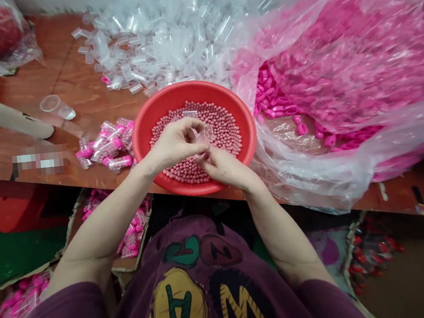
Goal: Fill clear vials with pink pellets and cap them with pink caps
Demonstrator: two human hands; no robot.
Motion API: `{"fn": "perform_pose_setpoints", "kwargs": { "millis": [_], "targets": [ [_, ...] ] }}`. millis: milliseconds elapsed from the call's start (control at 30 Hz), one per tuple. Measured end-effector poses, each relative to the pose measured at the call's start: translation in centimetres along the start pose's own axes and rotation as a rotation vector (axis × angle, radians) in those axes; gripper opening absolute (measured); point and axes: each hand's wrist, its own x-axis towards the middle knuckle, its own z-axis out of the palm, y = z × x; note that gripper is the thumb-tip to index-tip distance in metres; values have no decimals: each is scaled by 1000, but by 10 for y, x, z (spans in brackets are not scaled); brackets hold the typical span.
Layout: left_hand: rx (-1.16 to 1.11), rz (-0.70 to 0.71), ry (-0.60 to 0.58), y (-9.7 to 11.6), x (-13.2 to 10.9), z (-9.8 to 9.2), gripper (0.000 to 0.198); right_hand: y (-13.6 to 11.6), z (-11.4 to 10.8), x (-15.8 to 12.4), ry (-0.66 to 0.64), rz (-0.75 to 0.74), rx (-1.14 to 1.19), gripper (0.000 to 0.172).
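A red plastic basin [138, 131] of small pink beads [227, 127] stands at the table's front edge, and both my hands are over it. In my left hand [178, 139] the thumb and fingers close around a clear plastic tube [208, 132]. My right hand [223, 164] is just below, its fingers curled together close to the left fingertips; what they hold, if anything, is hidden. Another clear tube [190, 114] lies on the beads behind my left hand. Left of the basin is a small heap of filled tubes with pink caps [108, 146].
Clear empty tubes [170, 38] are heaped at the back. A large plastic bag of pink caps [323, 63] covers the right side. At left are a clear cup [57, 106] and a pale cylinder [13, 115]. Boxes of capped tubes [132, 231] stand below the table edge.
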Motion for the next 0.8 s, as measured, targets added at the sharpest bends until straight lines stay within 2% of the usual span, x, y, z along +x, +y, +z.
{"fn": "perform_pose_setpoints", "kwargs": {
  "millis": [100, 167, 267, 333, 400, 467, 567, 667, 700, 767, 800],
  "targets": [
    [352, 57, -14, -3, 21, 1, 36, -14, 3, -4, -214, -19, -216, 24],
    [560, 94, -82, -6, 39, 8, 33, -20, 7, -9, -248, -94, -163, 25],
    [794, 103, -249, -10, 61, 27, 30, -24, 13, -24, -146, -273, 10, 26],
    [898, 83, -341, -12, 70, 44, 34, -25, 12, -41, -64, -343, 81, 28],
    [940, 75, -384, -14, 74, 62, 38, -23, 5, -61, 22, -347, 153, 27],
    [924, 77, -391, -17, 76, 79, 39, -15, -9, -80, 122, -290, 222, 24],
    [818, 78, -360, -25, 78, 98, 34, 19, -39, -93, 373, -99, 277, 22],
    [556, -5, -328, -28, 81, 104, 24, 82, -78, -80, 747, 134, 269, 27],
    [423, -50, -326, -26, 82, 102, 20, 106, -91, -70, 827, 215, 228, 28],
    [136, -134, -311, -18, 81, 95, 16, 150, -113, -45, 931, 373, 89, 26],
    [-2, -161, -290, -13, 79, 90, 18, 169, -122, -31, 915, 404, -17, 25]
  ]
}}
